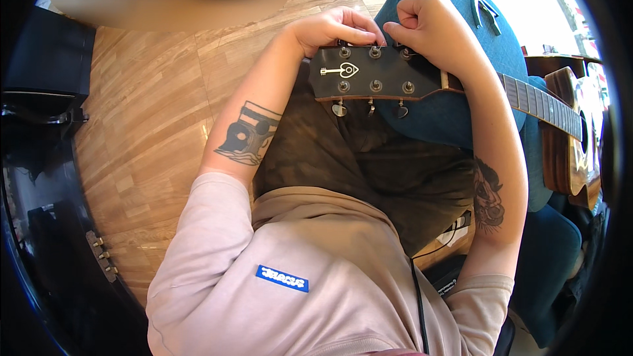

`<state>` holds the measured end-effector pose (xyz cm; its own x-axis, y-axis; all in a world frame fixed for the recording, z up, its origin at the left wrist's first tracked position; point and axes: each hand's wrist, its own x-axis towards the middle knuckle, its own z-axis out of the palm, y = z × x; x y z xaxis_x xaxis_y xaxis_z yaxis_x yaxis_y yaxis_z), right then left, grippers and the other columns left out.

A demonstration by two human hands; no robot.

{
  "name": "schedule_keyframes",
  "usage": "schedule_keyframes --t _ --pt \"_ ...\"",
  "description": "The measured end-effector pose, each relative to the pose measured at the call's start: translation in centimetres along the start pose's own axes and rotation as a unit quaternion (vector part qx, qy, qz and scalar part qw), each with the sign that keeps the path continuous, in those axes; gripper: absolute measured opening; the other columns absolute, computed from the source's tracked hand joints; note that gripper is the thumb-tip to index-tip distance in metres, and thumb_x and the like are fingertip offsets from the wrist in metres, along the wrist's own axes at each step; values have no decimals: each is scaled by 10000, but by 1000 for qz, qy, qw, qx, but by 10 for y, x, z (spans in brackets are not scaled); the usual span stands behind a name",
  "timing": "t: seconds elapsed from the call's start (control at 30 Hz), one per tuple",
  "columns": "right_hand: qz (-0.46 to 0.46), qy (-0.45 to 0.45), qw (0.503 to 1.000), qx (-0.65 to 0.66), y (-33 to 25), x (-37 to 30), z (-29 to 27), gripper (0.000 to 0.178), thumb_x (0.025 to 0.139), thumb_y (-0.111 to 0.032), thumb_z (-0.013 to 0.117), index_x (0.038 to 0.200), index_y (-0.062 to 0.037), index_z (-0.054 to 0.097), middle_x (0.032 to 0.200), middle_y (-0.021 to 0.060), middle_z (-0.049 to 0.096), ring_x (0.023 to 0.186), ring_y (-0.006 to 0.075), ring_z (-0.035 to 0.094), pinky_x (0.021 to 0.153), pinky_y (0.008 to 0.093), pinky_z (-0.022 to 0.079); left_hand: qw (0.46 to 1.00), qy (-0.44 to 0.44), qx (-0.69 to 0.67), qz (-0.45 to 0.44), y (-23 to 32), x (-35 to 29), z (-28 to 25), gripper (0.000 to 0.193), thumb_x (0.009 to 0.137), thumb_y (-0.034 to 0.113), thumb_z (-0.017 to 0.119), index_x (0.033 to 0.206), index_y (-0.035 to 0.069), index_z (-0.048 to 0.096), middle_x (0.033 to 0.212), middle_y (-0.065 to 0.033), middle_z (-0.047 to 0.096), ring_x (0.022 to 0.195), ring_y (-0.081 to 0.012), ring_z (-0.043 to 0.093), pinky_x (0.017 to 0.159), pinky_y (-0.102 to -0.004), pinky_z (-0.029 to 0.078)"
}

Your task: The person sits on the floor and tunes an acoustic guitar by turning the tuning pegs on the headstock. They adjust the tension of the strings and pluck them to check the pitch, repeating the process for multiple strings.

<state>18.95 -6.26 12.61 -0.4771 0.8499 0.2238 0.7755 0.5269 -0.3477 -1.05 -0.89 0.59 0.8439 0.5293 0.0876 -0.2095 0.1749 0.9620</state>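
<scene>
An acoustic guitar's dark headstock [359,74], with a white key-and-heart inlay, lies over my lap. Its neck [541,102] runs right, passing beneath my right forearm, to the wooden body [570,138]. Metal tuning posts stand on the headstock's face, and tuner knobs [370,108] stick out along its near edge. My left hand [339,29] is at the far edge by the middle post, thumb and fingers pinched together. Just right of it, my right hand [432,26] is curled closed, thumb against the bent forefinger. Whatever thin thing the fingertips hold is too small to make out.
A blue upholstered seat [455,122] supports the neck side, with a capo [486,14] lying on it. Black glossy furniture [39,178] stands at the left on the wood-patterned floor [151,125]. A blurred brown oval [165,3] sits at upper left. A black cord [418,296] hangs by my shirt.
</scene>
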Motion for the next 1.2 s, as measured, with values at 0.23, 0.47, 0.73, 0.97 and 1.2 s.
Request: schedule_keyframes --t 0.23,0.47,0.73,0.97,1.2 --pt "-17 1 1000 0 2 1 -1 350 719 -190 724 601 20 470 529 158 411 501 288 373 496 387 366 997 30 8 -77 1 -1 -3 207 860 195 744 915 -1 712 839 -21 700 700 -51 618 663 -188 486" --pt "-17 9 1000 -18 2 -1 -1 312 712 -195 727 607 14 520 544 177 458 511 322 446 515 390 399 992 58 91 -61 4 7 0 157 810 178 774 745 65 688 616 49 536 729 -45 652 550 -181 375" --pt "-47 51 998 -2 6 -2 6 439 749 -186 746 563 -6 391 508 107 322 478 202 311 464 349 305 998 4 -58 2 0 -1 -7 156 826 98 750 917 59 629 1048 -106 703 997 -140 651 879 -233 500" --pt "-9 3 1000 -20 -4 -1 -2 247 708 -195 711 617 -7 580 581 183 546 568 350 566 543 395 445 998 -12 -53 -39 -2 4 -13 141 861 103 745 936 63 632 934 -35 709 762 -47 636 648 -174 497" --pt "-35 49 998 -3 2 0 6 430 761 -219 756 566 -24 427 510 94 337 478 198 325 465 342 304 999 18 -16 -26 8 13 10 143 892 149 706 992 77 635 873 22 678 720 -3 591 605 -146 438"
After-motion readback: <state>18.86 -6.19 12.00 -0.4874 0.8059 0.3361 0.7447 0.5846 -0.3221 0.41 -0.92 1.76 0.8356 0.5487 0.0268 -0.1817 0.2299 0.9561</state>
